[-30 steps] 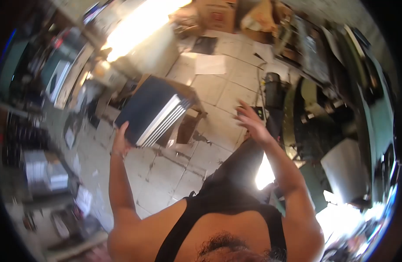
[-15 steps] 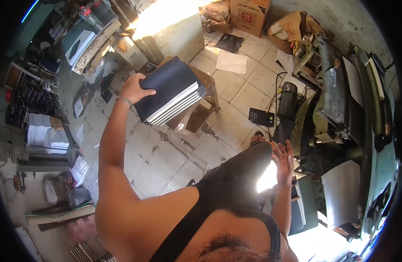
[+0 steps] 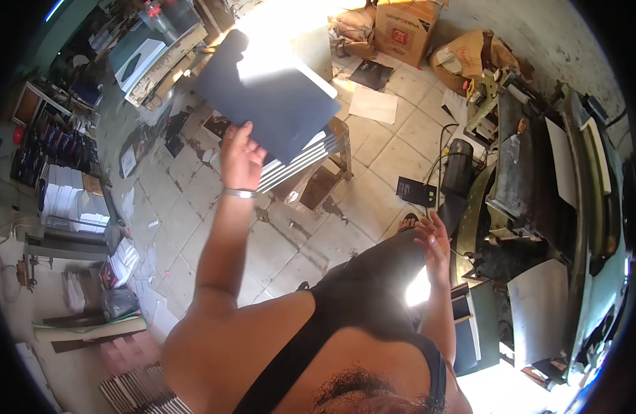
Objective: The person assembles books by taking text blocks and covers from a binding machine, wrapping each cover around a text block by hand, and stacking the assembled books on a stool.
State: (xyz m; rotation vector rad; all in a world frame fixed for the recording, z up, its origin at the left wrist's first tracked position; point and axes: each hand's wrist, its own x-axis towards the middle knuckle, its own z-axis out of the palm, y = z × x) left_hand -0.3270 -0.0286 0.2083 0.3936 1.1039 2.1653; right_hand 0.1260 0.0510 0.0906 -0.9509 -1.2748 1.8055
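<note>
My left hand [image 3: 242, 155] grips a dark blue hardcover book [image 3: 283, 114] by its near edge, thumb on top. The book is tilted, with bright sunlight across its far part. Under it, a stack of similar books [image 3: 300, 164] with white page edges rests on a wooden stool [image 3: 329, 181]; the lifted book hides much of the stack. My right hand [image 3: 436, 245] hovers beside my knee, with its fingers loosely apart and nothing in them.
A metal machine [image 3: 514, 165] stands on the right, with a dark motor [image 3: 458, 165] beside it. Papers lie on the tiled floor [image 3: 373, 162]. A cardboard box [image 3: 405, 31] and a brown paper bag [image 3: 463, 58] are at the back. Book stacks [image 3: 73, 200] line the left.
My left hand has raised the top book off the stack and turned it, moving it up and away. My right hand has shifted slightly up and left. The view has shifted a little.
</note>
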